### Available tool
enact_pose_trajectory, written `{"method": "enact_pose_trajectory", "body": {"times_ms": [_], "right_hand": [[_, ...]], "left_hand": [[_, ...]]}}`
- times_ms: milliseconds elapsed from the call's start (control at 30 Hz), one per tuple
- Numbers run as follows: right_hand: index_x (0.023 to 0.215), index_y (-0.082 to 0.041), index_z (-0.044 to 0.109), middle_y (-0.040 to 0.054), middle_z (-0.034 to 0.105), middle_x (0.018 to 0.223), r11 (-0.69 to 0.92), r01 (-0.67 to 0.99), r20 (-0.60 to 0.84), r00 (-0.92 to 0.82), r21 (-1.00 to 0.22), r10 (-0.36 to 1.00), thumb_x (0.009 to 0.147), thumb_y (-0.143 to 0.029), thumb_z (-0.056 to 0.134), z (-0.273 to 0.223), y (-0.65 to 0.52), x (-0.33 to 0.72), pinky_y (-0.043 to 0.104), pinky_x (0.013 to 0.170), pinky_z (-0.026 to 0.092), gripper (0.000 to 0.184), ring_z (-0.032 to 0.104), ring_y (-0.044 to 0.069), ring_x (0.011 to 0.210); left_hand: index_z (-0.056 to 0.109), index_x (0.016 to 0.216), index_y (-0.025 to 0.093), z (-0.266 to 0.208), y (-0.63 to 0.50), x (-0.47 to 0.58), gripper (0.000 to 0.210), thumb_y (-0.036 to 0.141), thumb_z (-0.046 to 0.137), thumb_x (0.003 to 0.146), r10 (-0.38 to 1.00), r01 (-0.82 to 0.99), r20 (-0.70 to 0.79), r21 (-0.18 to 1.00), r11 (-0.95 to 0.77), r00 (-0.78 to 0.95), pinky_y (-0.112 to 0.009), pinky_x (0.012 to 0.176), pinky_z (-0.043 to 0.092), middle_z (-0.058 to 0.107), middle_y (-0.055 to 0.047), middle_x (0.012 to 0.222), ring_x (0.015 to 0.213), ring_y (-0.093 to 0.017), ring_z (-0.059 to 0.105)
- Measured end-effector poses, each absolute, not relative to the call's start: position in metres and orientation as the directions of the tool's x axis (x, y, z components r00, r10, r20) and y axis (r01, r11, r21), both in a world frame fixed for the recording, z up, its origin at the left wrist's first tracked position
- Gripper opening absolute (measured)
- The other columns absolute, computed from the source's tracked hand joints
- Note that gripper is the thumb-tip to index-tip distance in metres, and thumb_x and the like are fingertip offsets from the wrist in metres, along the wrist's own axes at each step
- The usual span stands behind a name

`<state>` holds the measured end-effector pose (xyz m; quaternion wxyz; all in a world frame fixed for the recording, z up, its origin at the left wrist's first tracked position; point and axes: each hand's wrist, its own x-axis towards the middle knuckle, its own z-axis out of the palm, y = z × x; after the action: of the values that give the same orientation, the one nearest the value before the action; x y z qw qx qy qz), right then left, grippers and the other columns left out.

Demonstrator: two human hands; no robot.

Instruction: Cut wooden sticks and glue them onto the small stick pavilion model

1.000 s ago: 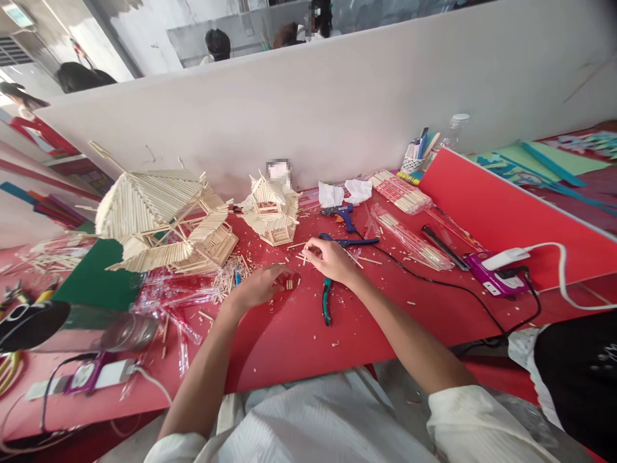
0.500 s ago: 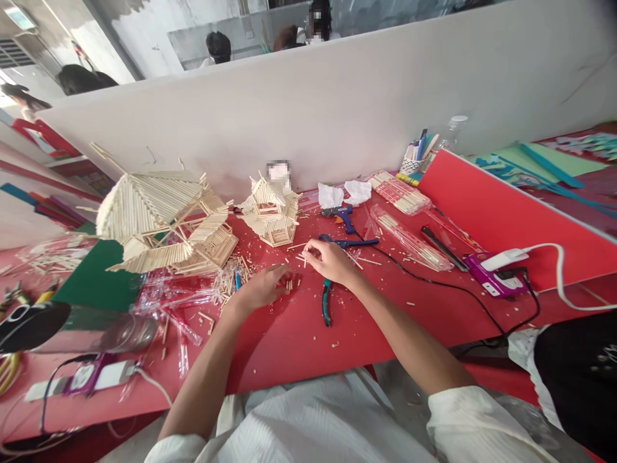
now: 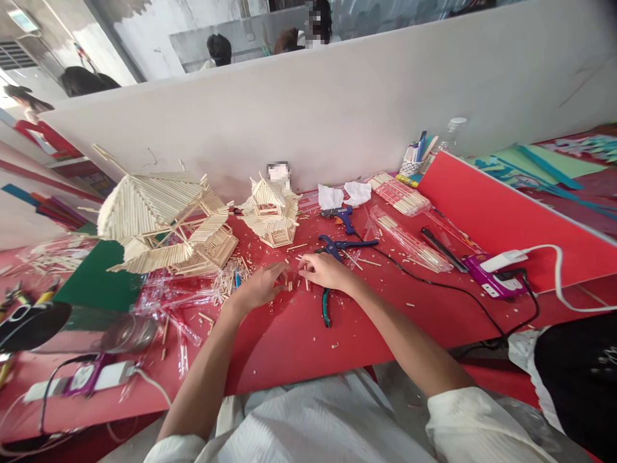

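Observation:
My right hand (image 3: 325, 269) is closed in a pinch over the red tabletop, with a short wooden stick (image 3: 307, 283) at its fingertips. My left hand (image 3: 263, 286) rests low on the table, fingers curved and a gap between thumb and forefinger. Several cut stick pieces (image 3: 290, 286) are by its fingertips. A teal-handled tool (image 3: 326, 308) lies partly hidden under my right hand and wrist. Just beyond that hand is a blue-handled cutter (image 3: 349, 244). A small stick-built pavilion (image 3: 272, 215) stands ahead, and a larger one (image 3: 159, 218) stands to the left.
A blue glue gun (image 3: 343, 218) lies beyond the cutter, its cord trailing right. Bagged sticks (image 3: 409, 241), a purple power strip (image 3: 494, 276) and a red board (image 3: 520, 225) occupy the right. Stick scraps (image 3: 224, 283), plastic wrapping and a clear jar (image 3: 128, 331) are on the left.
My right hand has come down and slightly nearer to me, bringing the short stick close to the cut pieces. My left hand has barely shifted.

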<state>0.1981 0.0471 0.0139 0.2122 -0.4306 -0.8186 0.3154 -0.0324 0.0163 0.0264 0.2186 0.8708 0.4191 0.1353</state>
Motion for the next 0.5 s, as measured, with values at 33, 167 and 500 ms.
{"method": "enact_pose_trajectory", "body": {"times_ms": [33,167,500], "right_hand": [[0.089,-0.018,0.07,0.0062,0.076,0.077,0.426,0.575,0.05,-0.555,-0.699,0.83,0.087,-0.021,0.069,0.014,0.047,0.198,0.027,0.065,0.044,0.003,0.071,0.02,0.072],[0.086,-0.019,0.073,0.0029,0.072,0.065,0.423,0.547,0.037,-0.58,-0.722,0.814,0.089,-0.024,0.068,0.018,0.044,0.198,0.026,0.062,0.044,0.007,0.068,0.018,0.063],[0.1,-0.014,0.073,0.0052,0.072,0.079,0.155,0.062,0.085,-0.611,-0.986,0.787,0.088,-0.042,0.067,0.016,0.045,0.193,0.026,0.055,0.047,0.031,0.062,0.015,0.061]], "left_hand": [[0.056,0.123,0.019,0.028,0.016,-0.033,0.036,0.013,0.058,0.088,0.789,0.664,0.076,0.494,-0.561,0.61,-0.031,0.082,0.053,0.068,-0.006,0.101,0.088,-0.018,0.066],[0.056,0.122,0.02,0.033,0.015,-0.031,0.029,0.022,0.059,0.093,0.792,0.628,0.187,0.516,-0.582,0.581,-0.033,0.086,0.054,0.067,-0.007,0.106,0.093,-0.018,0.066],[0.059,0.113,0.019,0.024,0.01,-0.016,0.018,0.029,0.058,0.098,0.741,0.606,0.501,0.44,-0.663,0.447,-0.03,0.086,0.053,0.067,-0.006,0.099,0.092,-0.017,0.065]]}}
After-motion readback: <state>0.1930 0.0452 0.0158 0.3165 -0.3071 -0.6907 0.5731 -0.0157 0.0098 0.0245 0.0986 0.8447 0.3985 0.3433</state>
